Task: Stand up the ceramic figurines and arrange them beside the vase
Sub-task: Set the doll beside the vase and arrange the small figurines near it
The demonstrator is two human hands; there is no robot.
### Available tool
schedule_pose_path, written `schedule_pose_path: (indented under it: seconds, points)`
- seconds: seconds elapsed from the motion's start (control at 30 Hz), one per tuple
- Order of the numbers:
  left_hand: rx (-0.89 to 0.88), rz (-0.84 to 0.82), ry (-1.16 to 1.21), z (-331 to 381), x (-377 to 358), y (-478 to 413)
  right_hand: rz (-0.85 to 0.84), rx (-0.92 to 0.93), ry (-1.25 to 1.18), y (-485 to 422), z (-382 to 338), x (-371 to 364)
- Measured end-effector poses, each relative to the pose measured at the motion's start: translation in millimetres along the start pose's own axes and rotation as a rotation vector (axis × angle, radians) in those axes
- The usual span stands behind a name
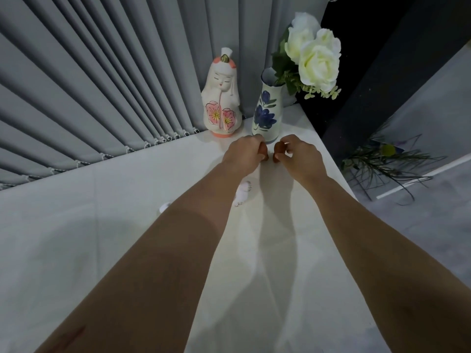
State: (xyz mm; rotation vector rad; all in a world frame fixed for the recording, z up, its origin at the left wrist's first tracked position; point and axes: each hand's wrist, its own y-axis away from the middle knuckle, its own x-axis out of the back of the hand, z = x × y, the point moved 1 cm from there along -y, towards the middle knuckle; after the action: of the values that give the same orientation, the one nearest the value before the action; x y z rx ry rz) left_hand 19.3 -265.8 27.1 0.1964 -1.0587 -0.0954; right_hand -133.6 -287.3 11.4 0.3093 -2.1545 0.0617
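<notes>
Glossy rounded figurine [221,98] upright beside slender floral vase [267,110].

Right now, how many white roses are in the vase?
3 white roses in the vase: top rose, middle rose, biggest rose at the front right. More may hide behind them.

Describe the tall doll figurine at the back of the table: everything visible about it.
The doll figurine stands upright at the table's far edge, against the grey vertical blinds. It looks like glazed ceramic: a white, rounded, bell-shaped body with a painted face, closed eyes, a white and orange headpiece with a gold mark, two pink blossoms on the front and an orange base rim. It stands left of the blue-flowered vase, apart from it. Neither hand touches it.
</notes>
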Motion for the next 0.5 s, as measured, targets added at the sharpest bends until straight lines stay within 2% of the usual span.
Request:
schedule_pose_path:
  seconds: [0.5]
  points:
    - [-0.020, -0.007, -0.002, -3.7, -6.7, -11.2, -0.083, -0.016, -0.008, -3.5, 6.1, -0.2]
